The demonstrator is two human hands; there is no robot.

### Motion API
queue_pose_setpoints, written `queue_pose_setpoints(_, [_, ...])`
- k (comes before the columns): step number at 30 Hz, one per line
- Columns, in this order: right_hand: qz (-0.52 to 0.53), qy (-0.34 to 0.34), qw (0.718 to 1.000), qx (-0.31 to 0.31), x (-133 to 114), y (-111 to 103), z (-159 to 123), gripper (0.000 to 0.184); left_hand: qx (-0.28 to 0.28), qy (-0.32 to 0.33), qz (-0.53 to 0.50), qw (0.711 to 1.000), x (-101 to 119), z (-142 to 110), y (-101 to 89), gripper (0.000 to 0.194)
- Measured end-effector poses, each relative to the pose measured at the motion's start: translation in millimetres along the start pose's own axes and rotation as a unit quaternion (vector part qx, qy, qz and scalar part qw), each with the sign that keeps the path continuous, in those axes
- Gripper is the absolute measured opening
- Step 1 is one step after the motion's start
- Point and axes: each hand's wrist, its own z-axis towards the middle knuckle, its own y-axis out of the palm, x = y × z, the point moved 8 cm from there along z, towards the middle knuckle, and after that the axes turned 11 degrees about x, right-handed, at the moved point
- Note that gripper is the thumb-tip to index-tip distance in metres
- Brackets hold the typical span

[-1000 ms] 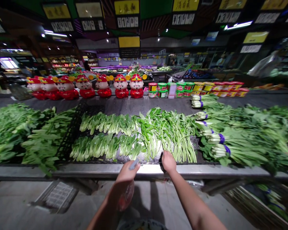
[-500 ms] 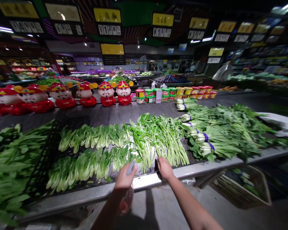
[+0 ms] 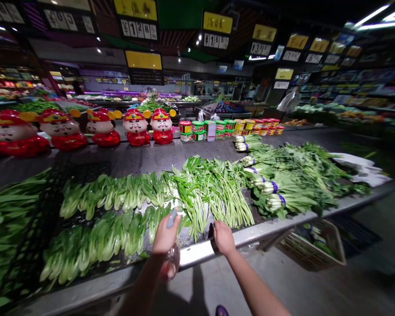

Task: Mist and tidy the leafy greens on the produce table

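Observation:
My left hand [image 3: 164, 235] is closed around a clear, reddish spray bottle [image 3: 170, 263]. The grey top shows above my thumb, and the body hangs below my palm. Just beyond that hand lie two rows of bok choy [image 3: 127, 188], wet and shiny. My right hand [image 3: 223, 237] has its fingers curled at the metal front edge of the stand; a small dark patch beside the fingers could be a thing or a shadow. Past it, loose long-stemmed leafy greens [image 3: 210, 188] rest on a perforated metal sheet, stems toward me.
Bunches of greens tied with purple bands [image 3: 273, 193] lie to the right. Red figurines [image 3: 136, 127] and stacked tubs [image 3: 197, 130] line the back. A black crate wall [image 3: 33, 224] stands left. Below right is a plastic crate [image 3: 311, 250]; the metal rail [image 3: 250, 237] runs along the front.
The view has turned slightly, so the stand appears shifted left. Both hands sit in nearly the same pose, and more of the bottle shows under my left hand.

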Motion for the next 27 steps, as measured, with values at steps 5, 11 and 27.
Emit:
queue_pose_setpoints(5, [-0.005, -0.011, 1.0, -0.003, -2.1, 0.3, -1.5, 0.041, 0.018, -0.007, 0.018, 1.0, 0.9, 3.0, -0.9, 0.035])
queue_pose_setpoints(11, [0.028, -0.024, 0.998, -0.045, 0.8, 2.3, 1.2, 0.033, 0.033, -0.005, 0.022, 0.999, 16.7, -0.2, 15.4, 0.037])
queue_pose_setpoints(27, [0.084, -0.078, 0.993, -0.034, 79.5, -22.0, 28.5, 0.032, 0.065, 0.04, 0.019, 0.997, 61.7, -12.5, 68.2, 0.049])
